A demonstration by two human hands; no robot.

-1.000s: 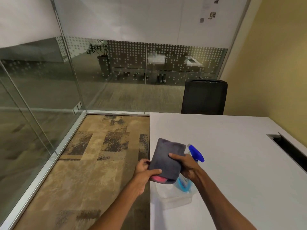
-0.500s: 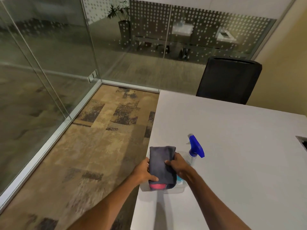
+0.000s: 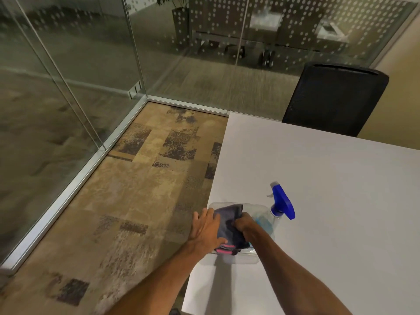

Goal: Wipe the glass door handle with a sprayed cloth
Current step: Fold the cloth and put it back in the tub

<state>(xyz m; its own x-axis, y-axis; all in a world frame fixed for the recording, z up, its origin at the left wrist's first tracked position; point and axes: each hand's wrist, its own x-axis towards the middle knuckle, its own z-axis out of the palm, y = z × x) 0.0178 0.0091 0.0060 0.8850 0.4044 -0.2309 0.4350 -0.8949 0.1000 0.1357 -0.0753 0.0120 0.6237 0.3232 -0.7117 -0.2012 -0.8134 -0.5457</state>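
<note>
A person's right hand (image 3: 243, 224) grips a grey cloth (image 3: 229, 226) over a clear tray (image 3: 254, 206), left hand (image 3: 208, 230) spread flat alongside; lifting only the top cloth would leave the spray bottle (image 3: 280, 206) undisturbed

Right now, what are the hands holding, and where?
The right hand grips the grey cloth at its right edge; the left hand lies open against its left side.

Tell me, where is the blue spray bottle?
In the head view, the spray bottle stands on the white table, lower right of centre, beside the clear tub, just beyond the right hand.
</note>
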